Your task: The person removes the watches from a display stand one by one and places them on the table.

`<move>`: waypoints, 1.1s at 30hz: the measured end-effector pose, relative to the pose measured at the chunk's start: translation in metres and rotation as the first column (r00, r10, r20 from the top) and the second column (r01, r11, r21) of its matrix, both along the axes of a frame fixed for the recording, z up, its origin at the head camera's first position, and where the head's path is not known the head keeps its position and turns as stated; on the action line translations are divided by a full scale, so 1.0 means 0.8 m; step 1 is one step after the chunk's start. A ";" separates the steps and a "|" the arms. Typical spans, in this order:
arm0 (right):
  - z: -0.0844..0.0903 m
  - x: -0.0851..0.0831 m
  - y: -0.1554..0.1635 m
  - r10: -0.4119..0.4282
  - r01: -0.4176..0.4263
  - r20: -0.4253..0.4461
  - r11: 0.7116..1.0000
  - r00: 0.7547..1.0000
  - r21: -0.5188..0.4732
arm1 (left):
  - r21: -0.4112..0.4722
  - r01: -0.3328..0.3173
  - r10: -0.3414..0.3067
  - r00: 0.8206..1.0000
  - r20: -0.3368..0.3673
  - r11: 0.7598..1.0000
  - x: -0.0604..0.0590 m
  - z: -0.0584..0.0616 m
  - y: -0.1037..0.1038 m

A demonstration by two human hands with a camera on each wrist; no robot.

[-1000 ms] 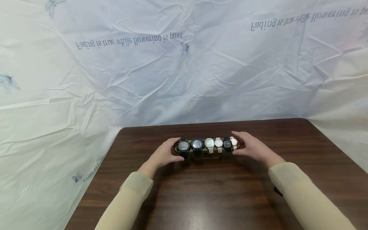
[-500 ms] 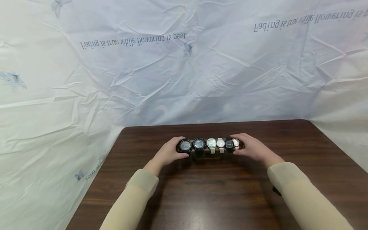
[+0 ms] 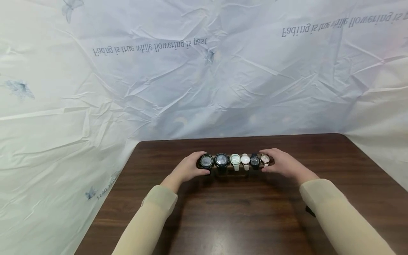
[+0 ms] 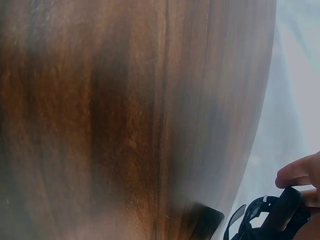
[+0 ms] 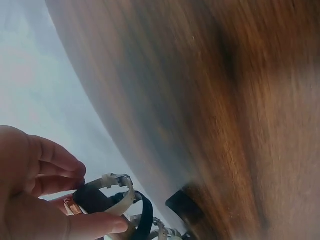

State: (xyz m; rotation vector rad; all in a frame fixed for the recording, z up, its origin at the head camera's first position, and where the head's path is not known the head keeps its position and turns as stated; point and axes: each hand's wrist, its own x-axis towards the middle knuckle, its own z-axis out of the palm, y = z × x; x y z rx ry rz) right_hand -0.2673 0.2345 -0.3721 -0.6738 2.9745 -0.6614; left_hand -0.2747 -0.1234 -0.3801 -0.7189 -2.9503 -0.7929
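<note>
Both hands grip the ends of a watch stand near the tabletop's far edge: left hand and right hand, fingers curled round the outermost watches. Lifted unevenly, the watches could probably slide off; the base is barely visible.

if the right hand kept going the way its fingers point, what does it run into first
The right hand points leftward along the watch stand, and already grips its end. Going on, it would probably press into the pink watch first, then the black one beside it.
</note>
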 end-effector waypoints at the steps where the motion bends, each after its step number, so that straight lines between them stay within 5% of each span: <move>1: 0.000 0.000 0.001 -0.009 0.009 -0.002 1.000 1.000 0.007 | -0.002 0.000 0.000 1.000 0.003 1.000 0.000 0.000 0.000; 16: -0.007 0.015 0.017 -0.059 0.058 -0.037 0.998 0.998 -0.010 | -0.020 -0.006 0.006 1.000 0.000 1.000 -0.001 0.000 0.001; 33: -0.042 0.049 0.025 -0.076 0.073 -0.041 0.994 0.996 -0.079 | -0.002 -0.017 0.017 1.000 0.002 1.000 0.002 0.001 0.001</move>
